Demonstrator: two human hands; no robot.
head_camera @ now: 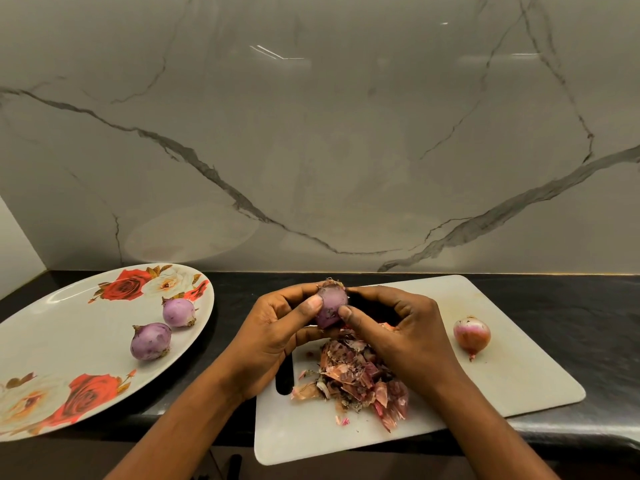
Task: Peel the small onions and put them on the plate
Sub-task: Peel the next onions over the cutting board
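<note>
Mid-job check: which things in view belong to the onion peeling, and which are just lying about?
Job: held onion, gripped by left hand and right hand; unpeeled onion on the cutting board; near peeled onion and far peeled onion on the plate.
Lying about: pile of skins on the board; black counter.

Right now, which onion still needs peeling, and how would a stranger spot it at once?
Find the white cutting board on the dark counter, right of the flowered plate. Beyond the heap of peelings, near the board's right side, a lone onion lies by itself. Unlike the two purple onions on the plate and the held onion, it has reddish skin.
</note>
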